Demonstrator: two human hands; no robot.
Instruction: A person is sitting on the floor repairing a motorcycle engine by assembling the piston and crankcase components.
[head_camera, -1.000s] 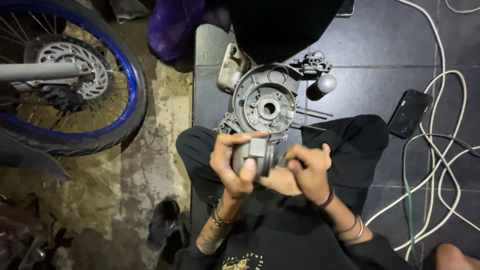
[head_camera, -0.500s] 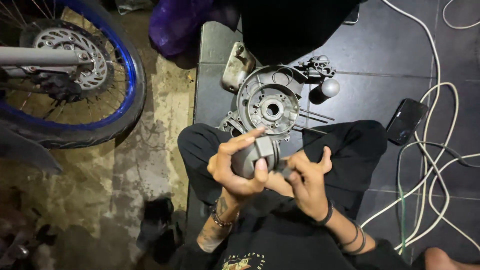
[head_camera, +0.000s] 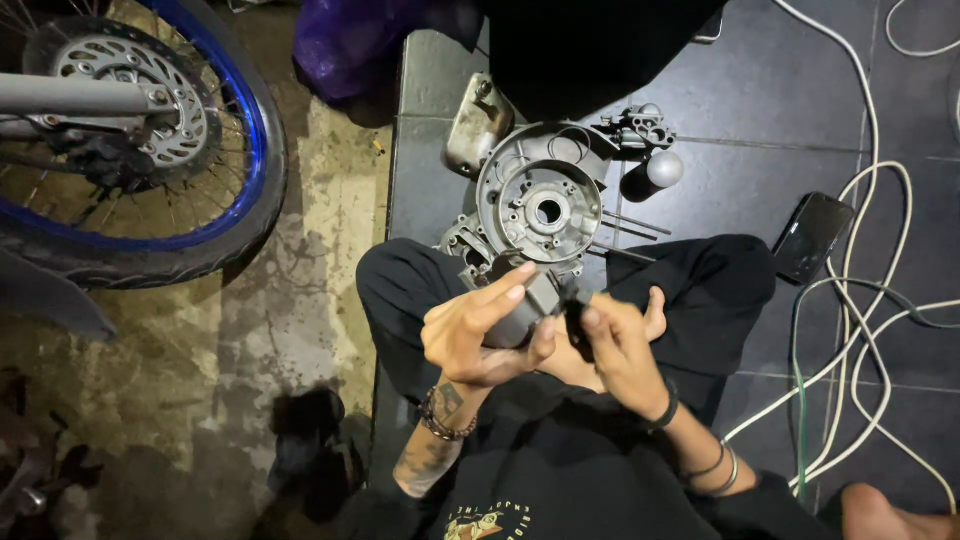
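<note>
A person sits cross-legged in black clothes on a dark tiled floor (head_camera: 800, 140), both hands raised over the lap around a small grey metal engine part (head_camera: 528, 305). The left hand (head_camera: 475, 335) cups the part from the left, its fingers laid over the top and the thumb pressed underneath, so it is closed on the part. The right hand (head_camera: 615, 345) meets it from the right, fingers curled narrowly about a small dark piece (head_camera: 575, 312) at the part's edge; the blur hides how firmly it grips.

Just beyond the hands, on the floor against the knees, lies a round grey cast-metal engine casing (head_camera: 540, 205) with a hollow centre and a ring of bolt holes, open face up; what lies in its recess cannot be made out. Thin metal rods (head_camera: 630, 225) jut from its right side. Beside it on the far right stand a small grey metal assembly (head_camera: 638, 127) and a round silver knob (head_camera: 664, 168); a dull metal cover (head_camera: 478, 122) lies at the far left.

A black flat phone (head_camera: 812, 236) rests on the tiles to the right, near loops of white cable (head_camera: 868, 190). On the left, over stained concrete (head_camera: 300, 290), stands a motorcycle wheel with a blue rim (head_camera: 130, 150) and a perforated brake disc.
</note>
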